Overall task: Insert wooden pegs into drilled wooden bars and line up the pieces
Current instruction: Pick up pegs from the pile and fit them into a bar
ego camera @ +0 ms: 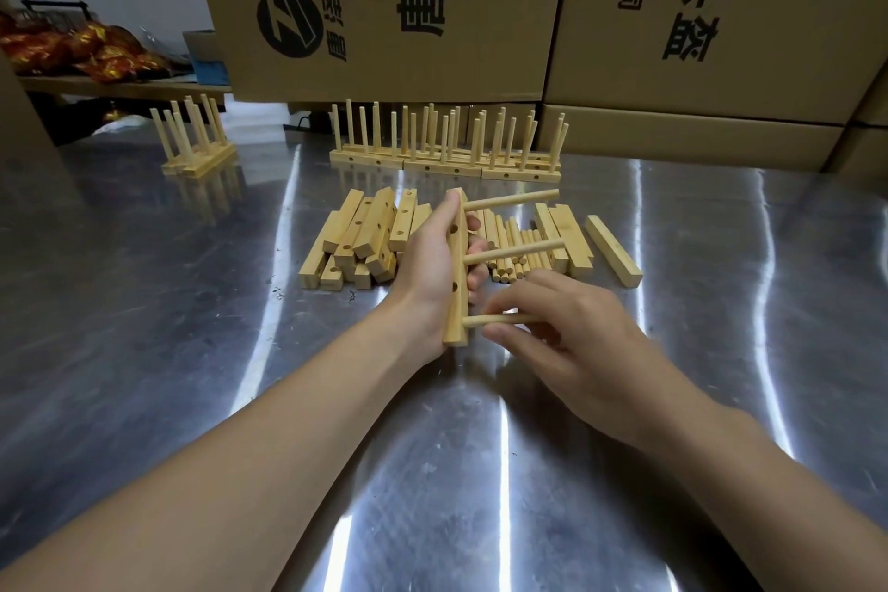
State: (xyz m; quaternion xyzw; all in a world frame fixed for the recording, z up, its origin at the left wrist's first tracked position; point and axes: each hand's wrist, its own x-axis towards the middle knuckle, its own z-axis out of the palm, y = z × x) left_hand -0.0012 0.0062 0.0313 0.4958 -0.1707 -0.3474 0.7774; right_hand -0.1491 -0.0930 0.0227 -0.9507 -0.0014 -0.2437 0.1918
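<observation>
Left hand (pixel 432 274) grips upright drilled bar (pixel 456 269); right hand (pixel 567 332) pinches lowest peg (pixel 485 320).

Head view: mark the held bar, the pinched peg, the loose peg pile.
held bar (pixel 457 264), head view, drilled face mid-length.
pinched peg (pixel 480 321), head view, bare shaft beside the bar.
loose peg pile (pixel 509 272), head view, near peg ends.

I see my drilled bar (pixel 455 274) upright in left fingers (pixel 475 249), two pegs (pixel 511 199) seated, third peg (pixel 480 320) pinched by right fingertips (pixel 499 333), end in lowest hole
</observation>
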